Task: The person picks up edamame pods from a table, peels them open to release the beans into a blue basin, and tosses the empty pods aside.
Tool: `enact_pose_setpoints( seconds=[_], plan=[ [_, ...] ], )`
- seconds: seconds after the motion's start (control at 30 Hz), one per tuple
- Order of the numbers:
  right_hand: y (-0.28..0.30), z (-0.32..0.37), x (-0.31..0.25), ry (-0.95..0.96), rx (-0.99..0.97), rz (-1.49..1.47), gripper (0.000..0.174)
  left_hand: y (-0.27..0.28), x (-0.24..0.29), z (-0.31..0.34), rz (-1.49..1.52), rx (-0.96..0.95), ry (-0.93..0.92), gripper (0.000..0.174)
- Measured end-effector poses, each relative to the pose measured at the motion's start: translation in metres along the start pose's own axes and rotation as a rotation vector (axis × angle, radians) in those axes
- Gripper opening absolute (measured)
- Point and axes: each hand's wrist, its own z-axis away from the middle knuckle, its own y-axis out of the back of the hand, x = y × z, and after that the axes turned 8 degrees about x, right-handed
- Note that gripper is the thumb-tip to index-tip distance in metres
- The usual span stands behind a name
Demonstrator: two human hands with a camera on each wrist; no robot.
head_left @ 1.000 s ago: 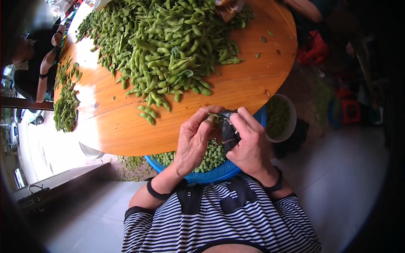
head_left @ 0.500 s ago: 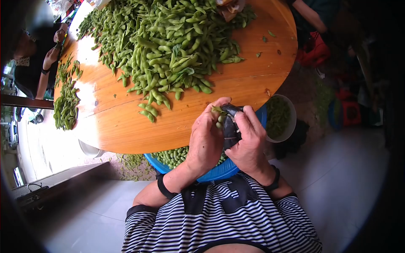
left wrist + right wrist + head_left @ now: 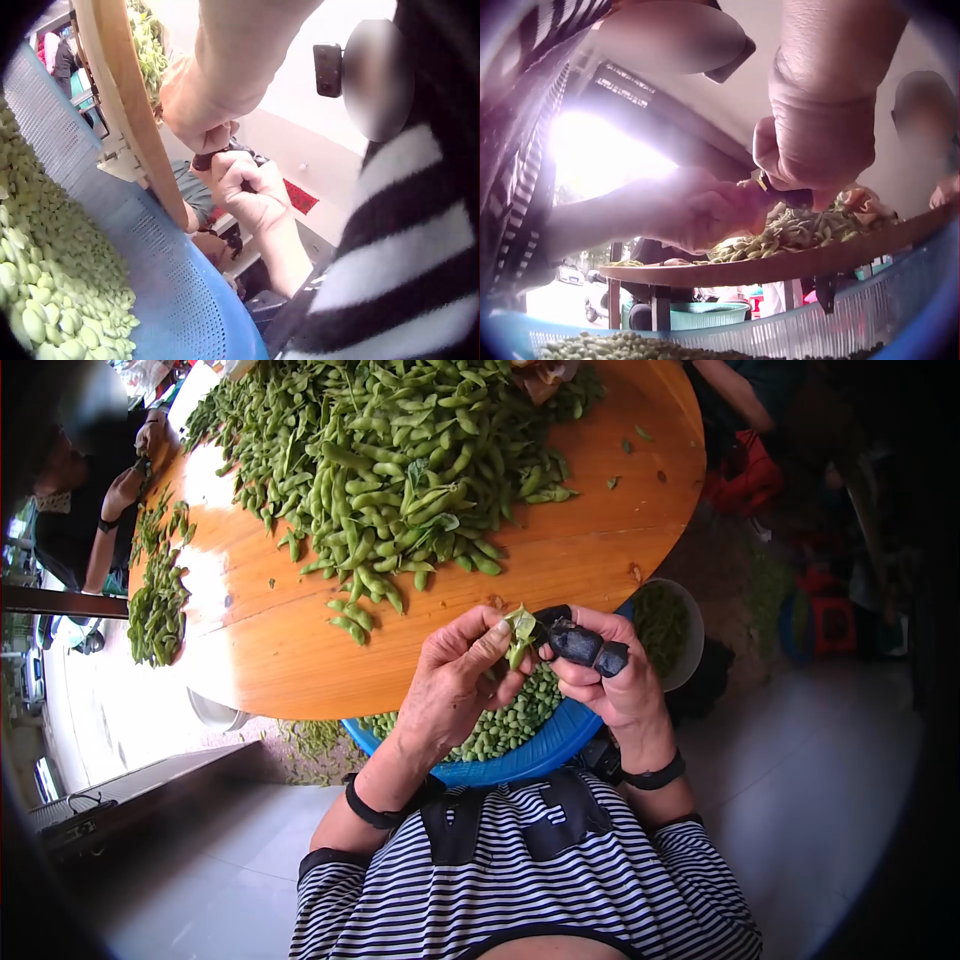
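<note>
In the head view, the left hand (image 3: 450,685) pinches a split green pod (image 3: 520,635) between thumb and fingers over the basin's far edge. The right hand (image 3: 620,675), fingers curled, meets the pod from the other side, with black wrapping (image 3: 577,644) along its digits. Shelled green beans (image 3: 500,725) lie below in a blue basin (image 3: 545,753). The left wrist view shows the left hand (image 3: 214,90) above the right hand (image 3: 259,195). In the right wrist view, the left hand (image 3: 705,214) reaches the right hand (image 3: 825,142); their fingertips partly hide the pod.
A large heap of pods (image 3: 390,470) covers much of the round wooden table (image 3: 300,680), and a smaller pile (image 3: 157,610) lies at its left. A pale bucket (image 3: 690,635) stands at the right. Another person's arms (image 3: 120,500) are at the upper left.
The left hand has turned and moved left, its thumb now on the opened pod. My right hand has rotated and shifted right, showing more black wrapping. More beans show in the basin.
</note>
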Motion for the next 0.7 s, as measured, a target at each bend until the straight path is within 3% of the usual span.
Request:
enact_pose_setpoints(
  seconds=[0.13, 0.2, 0.23, 0.27, 0.37, 0.4, 0.47, 0.53, 0.6, 0.63, 0.7],
  plan=[
    [-0.005, 0.001, 0.004, 0.067, 0.063, 0.059, 0.018, -0.011, -0.004, 0.005, -0.021, 0.028, -0.053, 0.013],
    [-0.012, 0.003, 0.005, 0.174, 0.159, 0.301, 0.015, -0.009, -0.014, 0.002, -0.070, 0.039, -0.215, 0.014],
    [-0.017, 0.006, 0.002, 0.158, 0.250, 0.481, 0.013, -0.005, -0.017, 0.001, -0.086, 0.030, -0.229, 0.017],
    [-0.019, 0.005, 0.004, 0.158, 0.250, 0.482, 0.013, -0.006, -0.019, 0.001, -0.085, 0.029, -0.229, 0.017],
    [-0.027, -0.002, 0.014, 0.645, 0.373, 0.949, 0.022, -0.007, -0.032, -0.001, -0.525, 0.232, -0.510, 0.024],
    [-0.027, -0.002, 0.016, 0.644, 0.378, 0.950, 0.022, -0.007, -0.033, -0.002, -0.525, 0.228, -0.507, 0.024],
    [-0.027, -0.002, 0.018, 0.708, 0.421, 1.048, 0.020, -0.006, -0.034, -0.003, -0.775, 0.210, -0.701, 0.018],
    [-0.025, -0.003, 0.019, 0.739, 0.428, 1.045, 0.018, -0.006, -0.029, 0.000, -0.820, 0.221, -0.681, 0.020],
    [-0.018, -0.002, 0.019, 0.658, 0.419, 0.989, 0.017, 0.003, -0.032, -0.002, -0.723, 0.155, -0.491, 0.021],
    [-0.017, -0.001, 0.017, 0.654, 0.420, 0.989, 0.017, 0.000, -0.033, -0.001, -0.723, 0.155, -0.487, 0.021],
    [-0.016, 0.000, 0.010, 0.429, 0.385, 0.822, 0.015, -0.011, -0.029, 0.000, -0.211, 0.183, -0.251, 0.022]
  ],
)
